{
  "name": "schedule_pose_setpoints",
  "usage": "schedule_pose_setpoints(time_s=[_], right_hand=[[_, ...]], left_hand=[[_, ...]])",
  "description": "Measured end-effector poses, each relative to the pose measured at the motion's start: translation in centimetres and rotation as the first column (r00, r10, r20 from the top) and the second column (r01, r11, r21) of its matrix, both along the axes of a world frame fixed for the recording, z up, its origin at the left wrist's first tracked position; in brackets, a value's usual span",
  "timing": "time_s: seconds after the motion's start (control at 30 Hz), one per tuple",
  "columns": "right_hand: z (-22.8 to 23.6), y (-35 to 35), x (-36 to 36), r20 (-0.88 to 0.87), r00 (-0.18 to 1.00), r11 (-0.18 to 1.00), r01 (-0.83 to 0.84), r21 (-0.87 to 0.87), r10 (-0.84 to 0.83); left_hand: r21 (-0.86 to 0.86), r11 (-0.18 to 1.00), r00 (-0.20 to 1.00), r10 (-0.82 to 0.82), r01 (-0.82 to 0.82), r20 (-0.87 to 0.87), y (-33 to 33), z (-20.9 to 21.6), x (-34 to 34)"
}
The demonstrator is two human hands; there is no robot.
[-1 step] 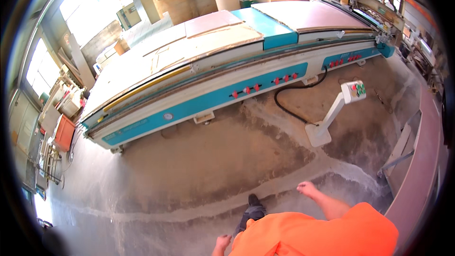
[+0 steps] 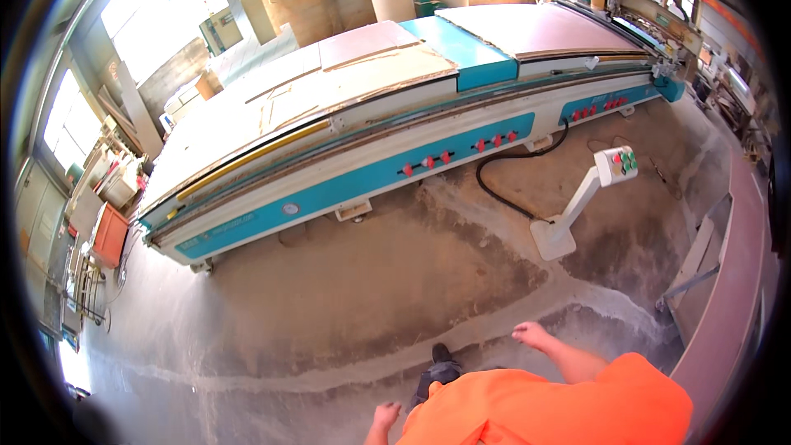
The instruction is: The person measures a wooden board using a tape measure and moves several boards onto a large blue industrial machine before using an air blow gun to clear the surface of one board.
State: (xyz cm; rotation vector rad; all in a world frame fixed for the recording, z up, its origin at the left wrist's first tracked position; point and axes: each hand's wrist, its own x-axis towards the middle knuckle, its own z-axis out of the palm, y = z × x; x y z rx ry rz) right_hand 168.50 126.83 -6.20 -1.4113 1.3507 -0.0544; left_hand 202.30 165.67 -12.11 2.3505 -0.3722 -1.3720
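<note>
My right hand (image 2: 532, 334) hangs in the air above the concrete floor, its fingers curled in and nothing seen in them. Lower down, my left hand (image 2: 386, 414) hangs beside my dark trousers, loosely closed with nothing visible in it. Neither hand touches anything. Nearest to the right hand stands a white control pedestal (image 2: 573, 208) with red and green buttons on its tilted head. Beyond both hands stretches a long white and teal flatbed machine (image 2: 329, 189), with red-handled valves (image 2: 428, 162) along its side. Light and pinkish boards (image 2: 354, 74) lie on its bed.
A black cable (image 2: 494, 189) loops over the floor from machine to pedestal. At the right, a long pinkish board (image 2: 729, 280) stands beside a pale support frame (image 2: 696, 268). An orange bin (image 2: 109, 235) and a metal cart (image 2: 84, 290) are at the far left.
My left hand has come up slightly. My right hand has shifted a little left and down. The pedestal appears slightly lower in view.
</note>
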Motion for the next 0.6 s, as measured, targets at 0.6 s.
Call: schedule_pose_setpoints(time_s=[0.6], right_hand=[[-0.3,-45.7,25.7,-0.142,0.980,0.959,-0.170,-0.227,0.141]], left_hand=[[-0.024,0.999,0.979,-0.033,0.038,0.199,-39.4,5.2,22.9]])
